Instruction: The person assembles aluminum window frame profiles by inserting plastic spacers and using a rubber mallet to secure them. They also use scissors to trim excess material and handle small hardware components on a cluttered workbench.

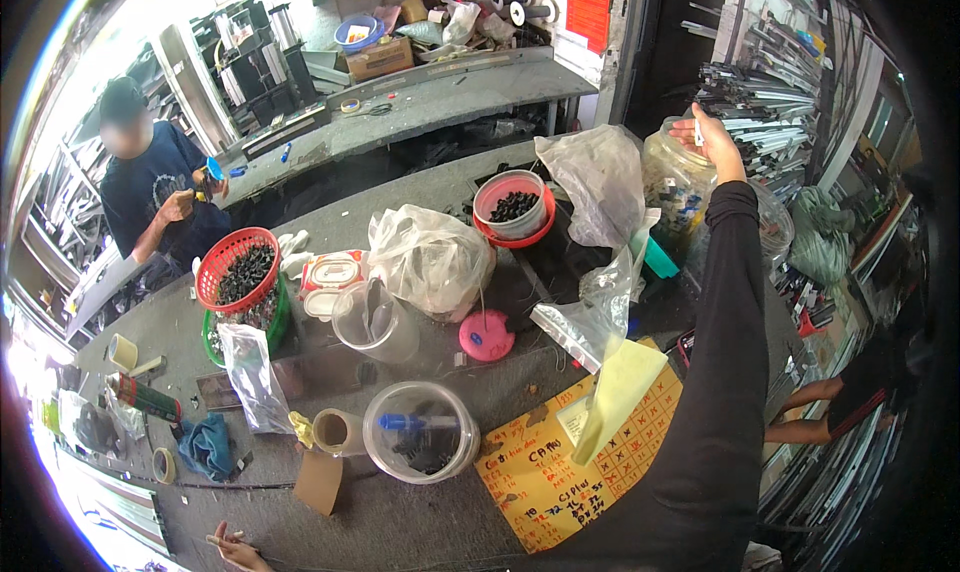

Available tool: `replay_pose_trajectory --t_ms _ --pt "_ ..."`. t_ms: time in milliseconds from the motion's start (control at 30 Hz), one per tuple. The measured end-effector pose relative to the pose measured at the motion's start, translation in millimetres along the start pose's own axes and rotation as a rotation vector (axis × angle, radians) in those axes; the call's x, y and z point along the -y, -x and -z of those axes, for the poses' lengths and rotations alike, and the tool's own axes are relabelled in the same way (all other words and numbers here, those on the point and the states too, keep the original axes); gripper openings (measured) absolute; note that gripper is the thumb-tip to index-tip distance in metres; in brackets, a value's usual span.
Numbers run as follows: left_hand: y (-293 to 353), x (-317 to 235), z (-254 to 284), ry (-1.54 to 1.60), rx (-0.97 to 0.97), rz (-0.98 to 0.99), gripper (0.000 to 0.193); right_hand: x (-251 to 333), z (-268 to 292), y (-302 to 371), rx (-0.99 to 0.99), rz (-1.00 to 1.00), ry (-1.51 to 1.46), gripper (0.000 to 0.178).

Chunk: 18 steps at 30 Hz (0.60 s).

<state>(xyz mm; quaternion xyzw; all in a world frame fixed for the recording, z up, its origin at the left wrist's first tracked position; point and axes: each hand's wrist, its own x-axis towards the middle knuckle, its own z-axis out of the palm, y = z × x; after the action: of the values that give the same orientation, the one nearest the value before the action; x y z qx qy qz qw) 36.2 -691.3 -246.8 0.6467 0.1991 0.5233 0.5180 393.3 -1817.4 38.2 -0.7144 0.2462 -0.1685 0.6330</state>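
Observation:
My right hand [712, 140] reaches far out at the upper right, at the mouth of a big clear plastic jar [668, 184] with small mixed pieces inside. Its fingers are bent, and a small white piece [698, 131] shows between them; what kind it is I cannot make out. Low at the lower edge, my left hand [236, 550] is partly in view, its fingers apart and nothing visible in them. Nearest to it is a brown cardboard piece [317, 486]. Beyond that stand a cardboard tube [338, 432] and a clear tub [376, 454] containing a blue marker [405, 422] and dark bits.
A yellow handwritten sheet [540, 477] lies under my right arm. Mid-table are a plastic bag [430, 257], a pink round object [487, 335] and a clear container [372, 322]. A red basket [205, 280] of black parts stands left, near another person [150, 172].

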Motion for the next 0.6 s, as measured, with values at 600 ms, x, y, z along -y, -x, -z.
replay_pose_trajectory --t_ms 600 --pt "-2 -11 -10 -0.411 -0.004 0.140 0.069 -25 4 -44 0.115 -0.195 0.895 0.024"
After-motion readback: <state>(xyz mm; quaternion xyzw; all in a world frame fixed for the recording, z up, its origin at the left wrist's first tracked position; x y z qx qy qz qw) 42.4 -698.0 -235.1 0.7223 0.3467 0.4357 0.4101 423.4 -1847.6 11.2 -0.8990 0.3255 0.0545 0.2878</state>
